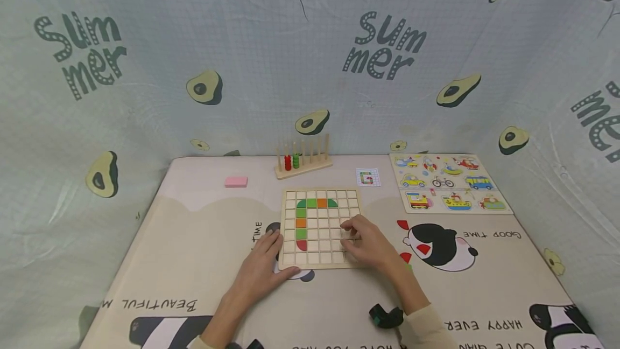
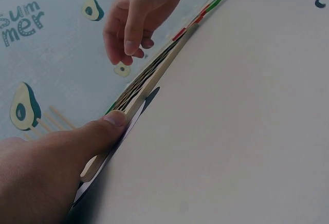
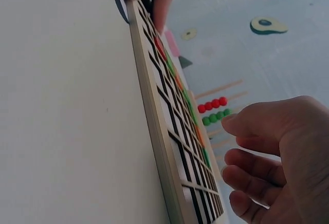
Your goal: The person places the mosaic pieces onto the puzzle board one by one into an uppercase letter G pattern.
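A wooden grid board (image 1: 321,266) lies flat, with green, orange and red tiles set in its upper rows and left side. One red tile (image 1: 302,245) has a rounded corner. My left hand (image 1: 259,265) rests at the board's near left corner, thumb (image 2: 115,118) against the near edge and fingers along the left edge. Over the board's right side hovers my right hand (image 1: 370,241), its fingers loosely bent. In the right wrist view, nothing shows between its thumb and fingers (image 3: 254,167).
Behind the board stands a peg rack (image 1: 304,166) with red and green beads. A pink block (image 1: 236,182) lies back left, a small pattern card (image 1: 368,177) back right. Farther right is a vehicle puzzle board (image 1: 450,183). A black device (image 1: 386,316) sits by the right forearm.
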{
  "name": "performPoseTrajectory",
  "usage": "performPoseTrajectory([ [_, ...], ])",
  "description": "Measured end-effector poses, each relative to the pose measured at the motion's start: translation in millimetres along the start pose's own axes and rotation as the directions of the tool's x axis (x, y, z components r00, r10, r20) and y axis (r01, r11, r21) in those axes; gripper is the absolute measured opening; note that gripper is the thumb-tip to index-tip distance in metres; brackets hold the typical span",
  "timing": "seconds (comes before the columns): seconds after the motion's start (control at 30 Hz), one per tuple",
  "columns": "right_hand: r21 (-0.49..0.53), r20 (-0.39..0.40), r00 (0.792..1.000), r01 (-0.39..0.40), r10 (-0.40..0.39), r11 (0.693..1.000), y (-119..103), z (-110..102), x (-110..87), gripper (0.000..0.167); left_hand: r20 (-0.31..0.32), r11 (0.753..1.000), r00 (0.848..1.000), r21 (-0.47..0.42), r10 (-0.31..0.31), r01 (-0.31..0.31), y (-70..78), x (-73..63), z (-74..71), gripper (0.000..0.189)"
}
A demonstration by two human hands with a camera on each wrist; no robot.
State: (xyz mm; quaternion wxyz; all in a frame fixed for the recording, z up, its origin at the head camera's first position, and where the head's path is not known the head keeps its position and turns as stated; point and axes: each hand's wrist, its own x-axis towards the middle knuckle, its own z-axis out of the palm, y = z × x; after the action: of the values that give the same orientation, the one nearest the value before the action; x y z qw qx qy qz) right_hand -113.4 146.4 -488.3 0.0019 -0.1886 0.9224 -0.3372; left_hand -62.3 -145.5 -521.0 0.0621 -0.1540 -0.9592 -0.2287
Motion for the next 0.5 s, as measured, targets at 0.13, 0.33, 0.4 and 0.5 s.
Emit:
performPoseTrajectory([
  [0.13, -0.012, -0.004, 1.0, -0.005, 0.005, 1.0, 7, -5, -3.8, 0.03, 0.01, 1.0, 1.0, -0.008, -0.012, 0.012, 0.0, 0.1, -0.1, 0.091],
  [0.33, -0.036, -0.027, 1.0, -0.002, 0.001, 0.999, 21, -13, -10.9, 0.032, 0.013, 1.0, 1.0, -0.014, -0.008, 0.008, 0.0, 0.4, -0.5, 0.091],
  [0.4, -0.039, -0.024, 1.0, -0.02, 0.019, 0.999, 25, -16, -14.0, 0.032, 0.014, 1.0, 1.0, -0.016, -0.009, 0.009, 0.3, 0.5, -0.6, 0.091],
  [0.5, -0.052, -0.012, 0.999, -0.045, 0.045, 0.998, 32, -21, -18.6, 0.033, 0.017, 1.0, 1.0, -0.014, -0.017, 0.018, 0.5, 0.7, -0.4, 0.091],
])
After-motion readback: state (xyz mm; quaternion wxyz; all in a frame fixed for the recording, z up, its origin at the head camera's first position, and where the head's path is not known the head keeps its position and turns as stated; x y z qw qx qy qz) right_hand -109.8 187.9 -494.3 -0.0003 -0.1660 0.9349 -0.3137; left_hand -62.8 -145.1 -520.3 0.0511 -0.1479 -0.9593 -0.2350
